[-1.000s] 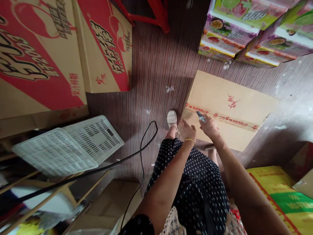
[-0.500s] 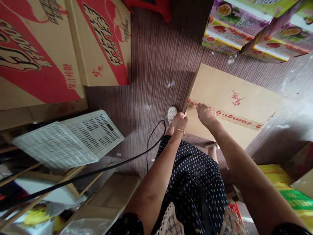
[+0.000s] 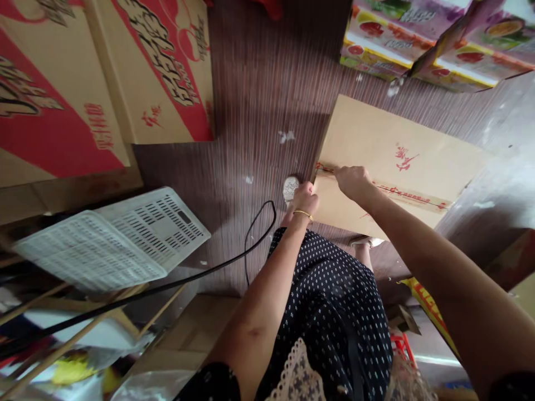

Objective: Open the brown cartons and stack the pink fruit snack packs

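Touching right hand (image 3: 353, 181): taped carton (image 3: 388, 145).

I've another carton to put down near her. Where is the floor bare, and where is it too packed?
Bare floor runs between the red-printed cartons and the taped carton under her right hand and left hand. A smaller patch lies between the white crate and her shoe, though a black cable loops there. Bottom left is cluttered.

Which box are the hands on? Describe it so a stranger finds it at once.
On the dark striped floor, past the colourful fruit cartons, lies a flat plain brown box under the left hand and right hand. Unlike the big red-printed cartons, it bears only a red-printed tape seam.
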Available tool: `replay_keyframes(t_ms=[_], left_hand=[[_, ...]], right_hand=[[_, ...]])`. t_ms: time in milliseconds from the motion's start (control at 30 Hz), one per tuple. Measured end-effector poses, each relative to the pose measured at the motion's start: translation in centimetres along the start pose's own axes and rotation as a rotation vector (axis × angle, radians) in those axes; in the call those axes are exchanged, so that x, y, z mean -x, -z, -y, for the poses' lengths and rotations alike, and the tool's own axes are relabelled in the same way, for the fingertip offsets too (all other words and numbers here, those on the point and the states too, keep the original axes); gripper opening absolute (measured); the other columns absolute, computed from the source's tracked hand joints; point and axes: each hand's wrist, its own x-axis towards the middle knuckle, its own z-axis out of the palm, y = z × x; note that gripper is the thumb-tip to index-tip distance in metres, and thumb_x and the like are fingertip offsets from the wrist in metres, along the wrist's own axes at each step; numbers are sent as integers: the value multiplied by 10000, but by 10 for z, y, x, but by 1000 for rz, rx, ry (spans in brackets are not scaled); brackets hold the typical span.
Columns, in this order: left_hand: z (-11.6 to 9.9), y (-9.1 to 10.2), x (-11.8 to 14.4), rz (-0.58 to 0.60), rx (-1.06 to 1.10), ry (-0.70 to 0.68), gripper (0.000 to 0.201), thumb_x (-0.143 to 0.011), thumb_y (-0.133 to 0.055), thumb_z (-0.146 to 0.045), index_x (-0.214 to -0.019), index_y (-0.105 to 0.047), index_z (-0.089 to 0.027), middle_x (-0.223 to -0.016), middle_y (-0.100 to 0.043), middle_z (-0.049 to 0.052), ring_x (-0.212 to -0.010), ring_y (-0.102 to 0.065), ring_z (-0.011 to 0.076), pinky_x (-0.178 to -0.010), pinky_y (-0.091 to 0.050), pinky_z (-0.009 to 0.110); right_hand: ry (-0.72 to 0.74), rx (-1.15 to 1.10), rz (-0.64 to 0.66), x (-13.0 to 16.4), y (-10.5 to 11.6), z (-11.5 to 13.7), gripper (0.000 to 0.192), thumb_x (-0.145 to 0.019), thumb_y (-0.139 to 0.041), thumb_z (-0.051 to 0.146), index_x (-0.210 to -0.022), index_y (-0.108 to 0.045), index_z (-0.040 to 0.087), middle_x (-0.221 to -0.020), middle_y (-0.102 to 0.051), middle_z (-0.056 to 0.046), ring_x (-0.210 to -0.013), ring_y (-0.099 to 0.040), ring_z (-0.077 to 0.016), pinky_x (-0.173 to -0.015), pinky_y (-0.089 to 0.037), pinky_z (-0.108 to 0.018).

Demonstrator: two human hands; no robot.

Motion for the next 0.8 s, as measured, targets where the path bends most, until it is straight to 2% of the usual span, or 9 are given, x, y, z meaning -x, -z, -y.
replay_keyframes(t_ms=[100, 233, 367, 467, 600, 800], left_hand=[[1, 0, -1, 15, 36, 48, 232, -726, -533, -22, -700, -419, -222, -707, -490, -1, -725, -480, 178, -691, -317, 305], [-7, 3, -2, 8, 13, 103, 150, -773, -556, -67, -761, -559, -216, -742, -583, 1, -766, -545, 186, -701, -333, 293], [-17, 5, 0, 20, 38, 114, 231, -767, -567, -63, -907, -655, -225, -699, -575, -21, -733, -563, 180, -681, -329, 279], [-20, 1, 1, 14, 148, 152, 193, -735, -571, -69, -846, -632, -215, -673, -558, -30, -693, -544, 168, -638, -320, 268], [-24, -6, 2, -59, 224, 191, 184, -621, -557, -65, -736, -577, -208, -641, -537, -34, -667, -518, 159, -622, -333, 257], [-34, -14, 4, -176, 168, 214, 245, -481, -490, -64, -676, -538, -206, -616, -491, -41, -649, -479, 151, -589, -297, 264]], right_hand=[[-23, 32, 37, 10, -5, -21, 452, -1012, -328, 82, -1369, -605, 70, -1229, -717, -255, -1161, -707, -309, -933, -524, -384], [-85, 68, 127, 39, -18, -65, 400, -1019, -346, 77, -1322, -605, 113, -1197, -733, -201, -1110, -726, -291, -852, -493, -339], [-138, 105, 184, 72, -46, -113, 377, -1026, -332, 92, -1287, -604, 107, -1183, -731, -211, -1095, -726, -313, -798, -464, -347], [-178, 94, 188, 87, -71, -138, 375, -1029, -321, 94, -1288, -593, 107, -1156, -730, -213, -1076, -733, -313, -790, -458, -338], [-159, 81, 130, 97, -95, -161, 404, -1028, -289, 99, -1306, -582, 120, -1154, -726, -209, -1062, -731, -304, -795, -469, -342], [-256, 75, 183, 140, -126, -222, 422, -1007, -285, 107, -1289, -599, 108, -1148, -723, -231, -1005, -731, -332, -801, -512, -409]])
